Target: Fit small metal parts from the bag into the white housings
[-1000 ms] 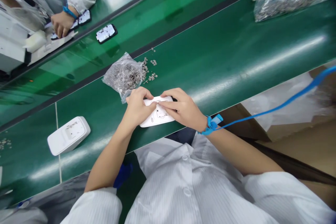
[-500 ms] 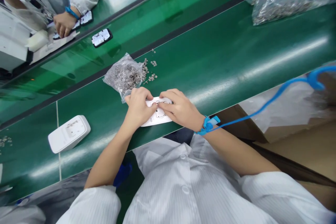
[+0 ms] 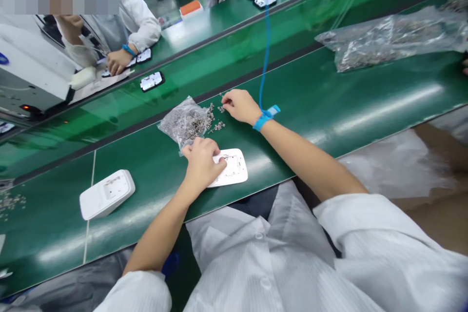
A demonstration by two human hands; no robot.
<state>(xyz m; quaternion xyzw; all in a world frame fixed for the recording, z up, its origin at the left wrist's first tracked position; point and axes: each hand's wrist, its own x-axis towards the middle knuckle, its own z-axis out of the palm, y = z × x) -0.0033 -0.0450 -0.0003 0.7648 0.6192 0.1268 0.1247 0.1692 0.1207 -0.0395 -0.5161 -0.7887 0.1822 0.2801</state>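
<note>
A white plastic housing (image 3: 236, 167) with a recessed middle lies on the green table in front of me. My left hand (image 3: 203, 163) is closed on its left part, the thumb over the recess. Beyond that hand is a clear bag (image 3: 186, 119) of small metal parts, with loose metal parts (image 3: 219, 126) spilled at its right. My right hand (image 3: 239, 106), with a blue wrist strap (image 3: 266, 118), is at the far loose parts, fingers pinched together; anything between the fingertips is too small to make out.
A second white housing (image 3: 107, 195) lies at left. More metal parts (image 3: 10, 203) are at the far left, and a large clear bag (image 3: 395, 39) at the back right. Beyond the green divider, a person's hand (image 3: 119, 62) rests by dark-framed units (image 3: 152, 81).
My right hand has left the white housing and moved up and away to the loose metal parts. My left hand stays on the housing. The camera view has shifted, showing more of the background.
</note>
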